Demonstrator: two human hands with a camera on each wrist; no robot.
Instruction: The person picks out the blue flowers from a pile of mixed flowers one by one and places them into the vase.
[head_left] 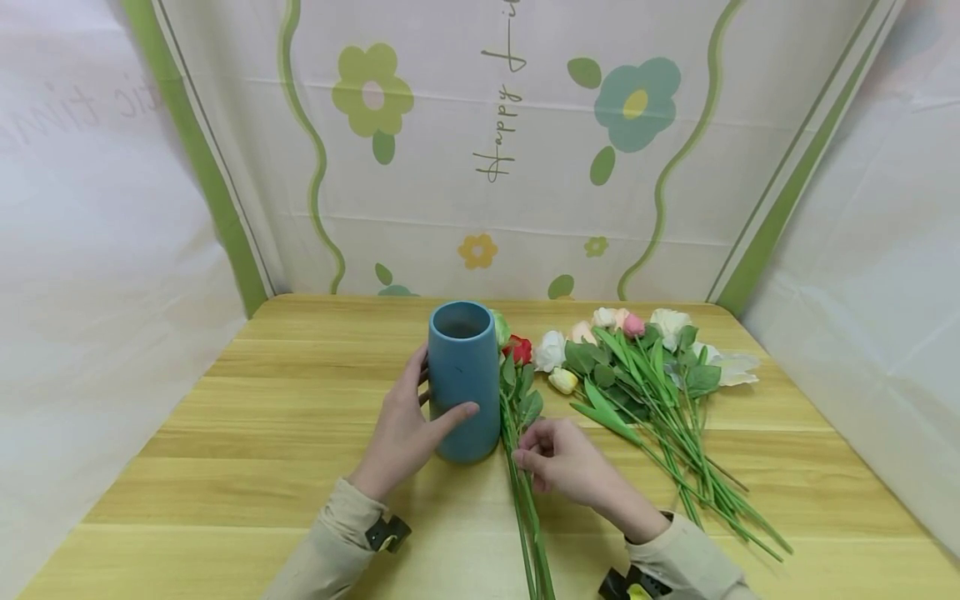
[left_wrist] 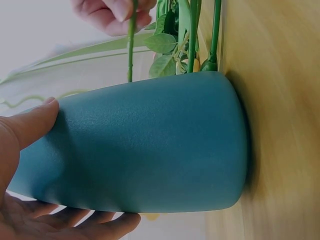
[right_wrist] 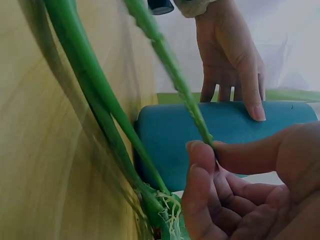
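Note:
A tall blue vase (head_left: 465, 392) stands upright on the wooden table. My left hand (head_left: 408, 437) grips it, thumb on the near side and fingers round the left, as the left wrist view also shows. Just right of the vase, my right hand (head_left: 566, 467) pinches a green flower stem (right_wrist: 172, 70) between thumb and fingers. Other green stems (right_wrist: 95, 85) lie beside it on the table. A red rose (head_left: 517, 349) heads this group behind the vase's right side, with a pale green bloom (head_left: 500, 329) partly hidden by the vase.
On the right of the table (head_left: 247, 442) lies a loose pile of artificial flowers, with a white rose (head_left: 550, 351), a pink bud (head_left: 633, 325), a yellow tulip (head_left: 563, 381) and crossing green stems (head_left: 705, 483). A printed curtain (head_left: 450, 192) hangs behind the table and pale cloth encloses both sides.

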